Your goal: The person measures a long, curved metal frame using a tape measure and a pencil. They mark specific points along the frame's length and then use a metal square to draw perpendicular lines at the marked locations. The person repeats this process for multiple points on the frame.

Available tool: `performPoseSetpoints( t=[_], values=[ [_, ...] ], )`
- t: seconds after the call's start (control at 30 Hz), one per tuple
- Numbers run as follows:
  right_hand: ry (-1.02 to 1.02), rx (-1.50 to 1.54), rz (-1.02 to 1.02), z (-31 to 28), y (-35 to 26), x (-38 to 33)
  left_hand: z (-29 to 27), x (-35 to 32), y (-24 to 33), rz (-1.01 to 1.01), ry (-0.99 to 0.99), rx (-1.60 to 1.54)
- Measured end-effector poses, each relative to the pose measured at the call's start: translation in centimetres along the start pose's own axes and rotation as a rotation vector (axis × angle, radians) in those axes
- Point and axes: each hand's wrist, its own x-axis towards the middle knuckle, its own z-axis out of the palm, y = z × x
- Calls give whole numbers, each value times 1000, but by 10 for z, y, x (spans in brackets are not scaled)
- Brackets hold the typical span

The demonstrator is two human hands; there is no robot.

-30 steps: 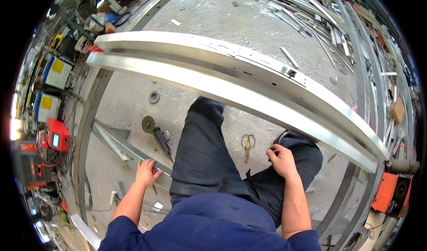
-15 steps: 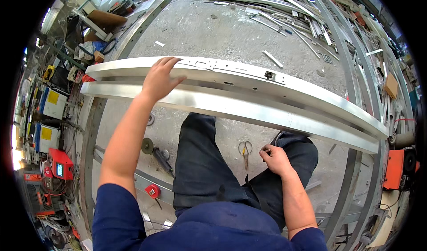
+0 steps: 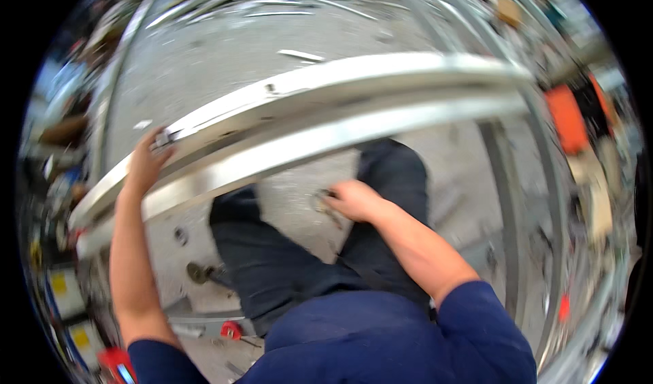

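Two long silver metal profiles (image 3: 313, 129) lie side by side across my view, above my knees. My left hand (image 3: 144, 163) is at the left part of the far profile, its fingers closed around a small shiny metal piece (image 3: 162, 140) at the edge; blur hides what it is. To its right, a small dark fitting (image 3: 270, 88) sits in the profile's top face. My right hand (image 3: 355, 200) is curled closed above my right thigh; whatever its fingers hold, if anything, is too small to make out. A pair of scissors (image 3: 331, 212) lies on the floor just beyond its fingertips, partly covered.
Grey metal frame legs (image 3: 507, 227) stand at the right. On the floor at left are an angle grinder (image 3: 199, 272) and a red tape measure (image 3: 231, 329). An orange machine (image 3: 566, 120) is at the far right. Metal offcuts (image 3: 299, 55) lie beyond the profiles.
My view has swung to the right and tilted, blurring the picture. My left hand has closed from a loose touch on the profile to a grip near its fitting. My right hand stays curled.
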Motion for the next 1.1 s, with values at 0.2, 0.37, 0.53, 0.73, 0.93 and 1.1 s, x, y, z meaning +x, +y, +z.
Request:
performPoseSetpoints(
  t=[0.2,0.37,0.53,0.73,0.93,1.1],
  values=[
    [397,119,-371,-3,-1,-26,31,-64,-43,236,429,75],
    [1023,146,-265,-35,67,-127,63,-138,-47,226,495,25],
    [1157,146,462,-27,198,-237,101,-199,-68,-88,397,-98],
    [1096,-59,616,30,267,-296,133,-255,-100,-298,251,-201],
    [1035,-97,574,60,273,-298,124,-242,-89,-294,237,-344],
    [1134,-53,520,67,276,-306,97,-195,-17,-31,223,-137]
  ],
)
